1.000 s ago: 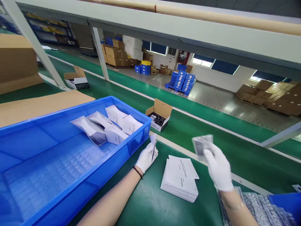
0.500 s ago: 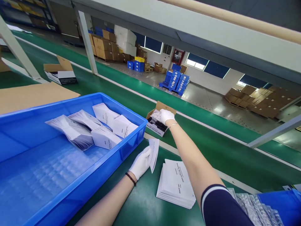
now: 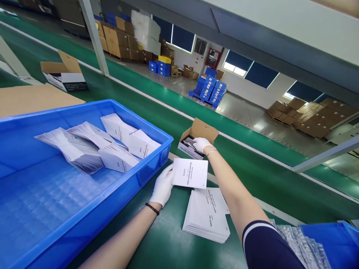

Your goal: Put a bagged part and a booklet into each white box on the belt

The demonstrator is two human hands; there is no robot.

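Note:
My left hand point(image 3: 163, 186), in a white glove, pinches the left edge of a white printed booklet point(image 3: 192, 173). The booklet's cover faces up and reads "Minute Stream 1000". My right hand point(image 3: 201, 144), also gloved, reaches into an open white carton point(image 3: 193, 152) with its brown lid raised. Its fingers are closed at a clear plastic packet point(image 3: 189, 141) lying among black contents; the fingertips are partly hidden. Below the held booklet, a pile of similar booklets point(image 3: 206, 222) rests on the green work surface.
A large blue bin point(image 3: 146, 179) at left holds several bundles of booklets point(image 3: 120, 157). Clear plastic packets point(image 3: 304, 244) lie by a blue container point(image 3: 325, 243) at lower right. Another open carton point(image 3: 67, 79) stands on the green conveyor point(image 3: 157, 112). A shelf beam point(image 3: 252, 41) crosses above.
My right hand has lowered the clear plastic packet into the carton. The booklet in my left hand has turned from nearly edge-on to cover up. The view has shifted slightly.

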